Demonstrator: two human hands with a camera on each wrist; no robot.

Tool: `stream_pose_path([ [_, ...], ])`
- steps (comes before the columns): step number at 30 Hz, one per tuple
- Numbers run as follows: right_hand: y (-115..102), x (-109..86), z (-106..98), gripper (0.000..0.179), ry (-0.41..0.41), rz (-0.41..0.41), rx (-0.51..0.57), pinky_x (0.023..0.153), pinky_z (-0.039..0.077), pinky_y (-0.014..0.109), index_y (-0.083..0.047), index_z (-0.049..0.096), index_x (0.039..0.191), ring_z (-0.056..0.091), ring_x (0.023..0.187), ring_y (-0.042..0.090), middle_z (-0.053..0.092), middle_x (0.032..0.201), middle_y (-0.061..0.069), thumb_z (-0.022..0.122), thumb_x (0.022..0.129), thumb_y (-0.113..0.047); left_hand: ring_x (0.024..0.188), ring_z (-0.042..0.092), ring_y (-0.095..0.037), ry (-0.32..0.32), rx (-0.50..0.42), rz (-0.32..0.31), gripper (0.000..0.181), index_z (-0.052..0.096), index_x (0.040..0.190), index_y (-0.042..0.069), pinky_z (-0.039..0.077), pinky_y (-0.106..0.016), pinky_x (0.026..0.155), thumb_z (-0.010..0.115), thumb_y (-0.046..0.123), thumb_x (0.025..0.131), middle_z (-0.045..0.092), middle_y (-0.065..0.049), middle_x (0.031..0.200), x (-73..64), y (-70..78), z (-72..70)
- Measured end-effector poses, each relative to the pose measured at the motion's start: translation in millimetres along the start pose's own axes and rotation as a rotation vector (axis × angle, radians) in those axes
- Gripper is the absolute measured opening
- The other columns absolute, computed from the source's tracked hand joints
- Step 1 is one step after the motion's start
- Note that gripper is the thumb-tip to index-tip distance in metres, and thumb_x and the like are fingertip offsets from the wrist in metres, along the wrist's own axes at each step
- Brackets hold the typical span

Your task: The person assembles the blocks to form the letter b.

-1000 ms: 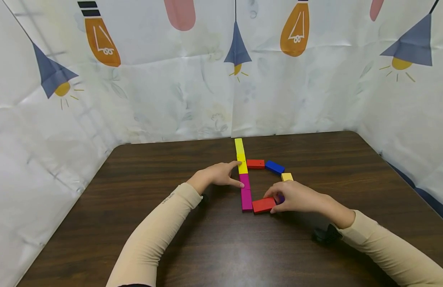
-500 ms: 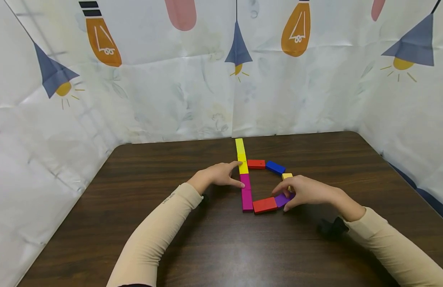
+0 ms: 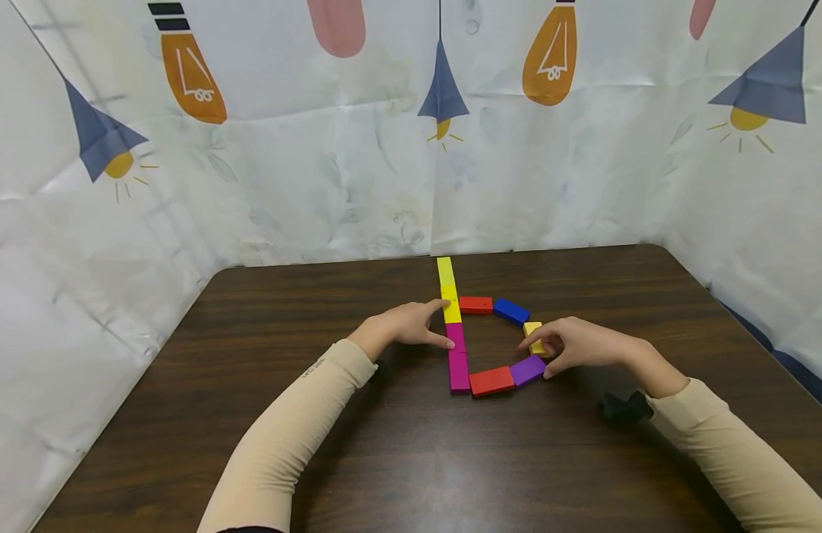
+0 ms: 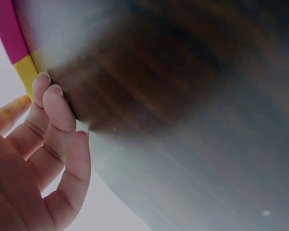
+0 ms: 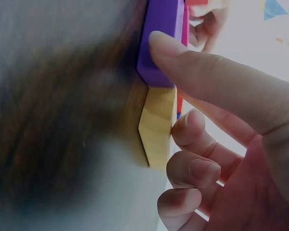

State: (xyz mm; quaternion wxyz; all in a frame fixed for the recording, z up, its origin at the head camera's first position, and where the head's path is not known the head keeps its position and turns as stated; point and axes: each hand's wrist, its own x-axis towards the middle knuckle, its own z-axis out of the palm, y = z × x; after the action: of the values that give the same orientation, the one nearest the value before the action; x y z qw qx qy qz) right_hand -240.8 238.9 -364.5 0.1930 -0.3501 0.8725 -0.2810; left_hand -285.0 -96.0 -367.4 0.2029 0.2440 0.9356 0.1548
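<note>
Small wooden blocks lie in a D-shaped outline on the table. Its straight side has two yellow blocks (image 3: 450, 305) above two magenta blocks (image 3: 458, 371). My left hand (image 3: 404, 323) rests beside this row, index fingertip at the lower yellow block and thumb at the upper magenta one. On the curved side, my right hand (image 3: 584, 345) spreads thumb and index finger around the corner where a purple block (image 3: 527, 369) meets a pale yellow block (image 3: 533, 335). In the right wrist view the thumb touches the purple block (image 5: 161, 24); the other fingers bend loosely beside the pale yellow one.
A red block (image 3: 475, 305) and a blue block (image 3: 510, 311) form the top of the curve. Another red block (image 3: 492, 381) lies at its bottom. The dark wooden table (image 3: 411, 474) ends at a patterned white curtain (image 3: 317, 170).
My right hand has moved right and away from me along the curve, from the lower red block past the purple one, uncovering both. My left hand stays in place.
</note>
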Motion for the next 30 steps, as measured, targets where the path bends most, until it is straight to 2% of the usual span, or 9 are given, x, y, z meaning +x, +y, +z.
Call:
stream_pose_path([
  [10, 20, -4.6, -12, 0.065, 0.044, 0.055, 0.039, 0.062, 0.037, 0.028, 0.003, 0.055, 0.143, 0.046, 0.069, 0.011, 0.052, 0.079, -0.003, 0.082, 0.089, -0.022, 0.139, 0.046, -0.028, 0.0, -0.002, 0.0, 0.092, 0.028, 0.163, 0.016, 0.034, -0.044, 0.115, 0.073, 0.053, 0.092, 0.042, -0.012, 0.158, -0.2, 0.9, -1.2],
  [22, 20, -5.9, -14, 0.063, 0.064, 0.083, 0.032, 0.061, 0.037, 0.027, 0.005, 0.053, 0.143, 0.046, 0.066, 0.012, 0.054, 0.079, -0.002, 0.079, 0.092, -0.02, 0.139, 0.047, -0.027, -0.001, 0.002, -0.002, 0.093, 0.028, 0.163, 0.017, 0.035, -0.044, 0.115, 0.074, 0.054, 0.091, 0.044, -0.013, 0.157, 1.0, 0.9, -0.1],
  [26, 19, -7.0, -14, 0.067, 0.071, 0.075, 0.044, 0.062, 0.038, 0.027, 0.002, 0.052, 0.146, 0.046, 0.067, 0.012, 0.052, 0.08, -0.001, 0.08, 0.091, -0.021, 0.137, 0.048, -0.027, 0.001, 0.004, -0.002, 0.092, 0.028, 0.163, 0.017, 0.035, -0.044, 0.114, 0.074, 0.054, 0.091, 0.045, -0.013, 0.156, 1.2, 0.6, 0.1],
  [30, 14, -6.4, -10, 0.064, 0.031, 0.021, 0.052, 0.063, 0.038, 0.027, -0.002, 0.056, 0.144, 0.046, 0.069, 0.011, 0.05, 0.079, -0.002, 0.083, 0.088, -0.023, 0.137, 0.048, -0.026, -0.001, 0.006, -0.003, 0.093, 0.027, 0.163, 0.017, 0.035, -0.043, 0.114, 0.073, 0.054, 0.091, 0.046, -0.013, 0.155, 0.8, -0.3, 0.4],
])
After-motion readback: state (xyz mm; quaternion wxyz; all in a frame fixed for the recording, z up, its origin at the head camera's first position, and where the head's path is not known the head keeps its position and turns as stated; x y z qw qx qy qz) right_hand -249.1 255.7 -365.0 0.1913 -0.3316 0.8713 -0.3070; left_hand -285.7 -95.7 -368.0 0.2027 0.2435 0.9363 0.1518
